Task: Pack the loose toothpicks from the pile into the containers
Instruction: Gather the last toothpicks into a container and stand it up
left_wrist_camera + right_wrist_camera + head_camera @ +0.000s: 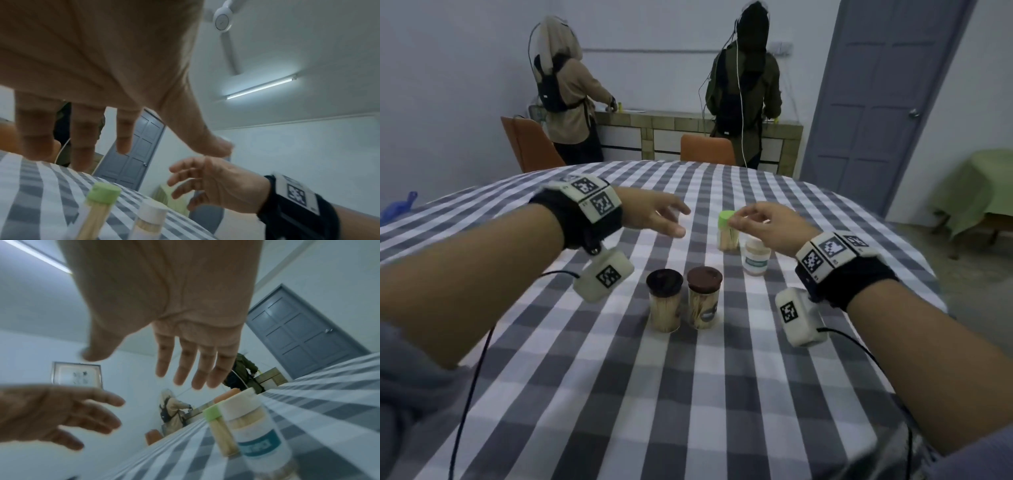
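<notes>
Four toothpick containers stand closed on the checked tablecloth (619, 377). A green-lidded one (726, 236) and a white-lidded one with a teal label (755, 258) are farther back. Two brown-lidded ones (665, 301) (704, 297) are nearer to me. My left hand (661, 217) hovers to the left of the green lid, fingers spread and holding nothing. My right hand (755, 219) hovers just above and to the right of that lid, with straight fingers (185, 369) and an empty palm. I see no loose toothpick pile in any view.
Two people stand with their backs to me at a counter (688, 120) behind the table. Two orange chairs (707, 150) are at the far edge. A grey door (876, 102) and a green-covered table (976, 192) are at the right. Cables hang from both wrists.
</notes>
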